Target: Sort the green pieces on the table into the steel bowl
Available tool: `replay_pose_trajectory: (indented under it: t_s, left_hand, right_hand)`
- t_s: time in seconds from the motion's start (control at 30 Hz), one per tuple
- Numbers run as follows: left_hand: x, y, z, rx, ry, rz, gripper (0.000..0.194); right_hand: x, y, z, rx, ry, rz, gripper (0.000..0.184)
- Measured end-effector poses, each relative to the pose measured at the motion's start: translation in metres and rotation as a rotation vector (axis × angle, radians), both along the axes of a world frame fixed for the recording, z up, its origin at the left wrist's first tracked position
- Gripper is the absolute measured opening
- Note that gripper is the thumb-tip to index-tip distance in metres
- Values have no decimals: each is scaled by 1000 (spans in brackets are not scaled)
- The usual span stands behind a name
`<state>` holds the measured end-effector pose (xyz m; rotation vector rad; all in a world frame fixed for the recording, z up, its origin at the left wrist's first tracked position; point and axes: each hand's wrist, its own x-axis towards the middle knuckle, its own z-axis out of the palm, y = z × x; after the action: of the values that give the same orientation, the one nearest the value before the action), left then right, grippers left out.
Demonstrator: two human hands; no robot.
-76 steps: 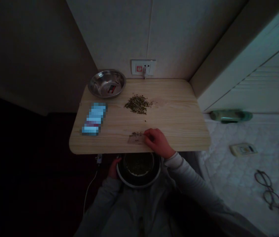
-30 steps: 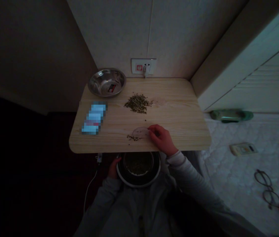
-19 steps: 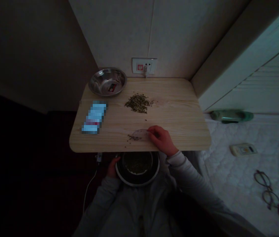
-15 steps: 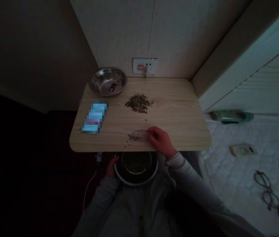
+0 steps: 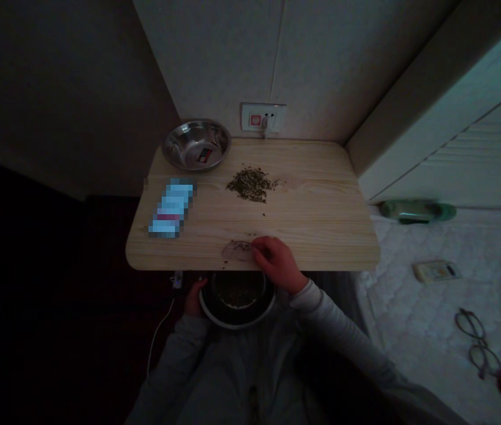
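Observation:
My right hand (image 5: pixel 280 264), fingers pinched, holds a thin see-through rounded piece (image 5: pixel 231 252) low over the front of the wooden table (image 5: pixel 321 218). A few small dark grains lie on or beneath that piece; I cannot tell which. Under the table's front edge, my left hand (image 5: pixel 194 298) grips the left side of a dark bowl with a pale rim (image 5: pixel 238 325). Small grains show dimly inside it. Farther back on the table is a loose pile of greenish-brown grains (image 5: pixel 251 185), with some strays around it.
A shiny metal bowl (image 5: pixel 177 143) stands at the table's back left, with a blurred lit phone (image 5: pixel 171 210) in front. A wall socket (image 5: pixel 263 118) holds a plug. To the right, a bed (image 5: pixel 392 307) bears a green bottle (image 5: pixel 417 211), a pale device (image 5: pixel 436 271) and glasses (image 5: pixel 471 324).
My right hand has moved left and slightly toward me with the see-through piece, shifting the grains near the front edge. The dark bowl and my left hand have moved a little left.

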<state>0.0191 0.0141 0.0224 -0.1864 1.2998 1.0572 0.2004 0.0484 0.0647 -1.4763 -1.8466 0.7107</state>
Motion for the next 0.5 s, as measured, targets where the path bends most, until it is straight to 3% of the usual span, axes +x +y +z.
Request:
replay_pose_trajectory:
  t_s: [0.5]
  left_hand:
    - [-4, 0, -4, -5, 246, 26, 20]
  right_hand:
    - [-1, -2, 1, 25, -11, 66, 16]
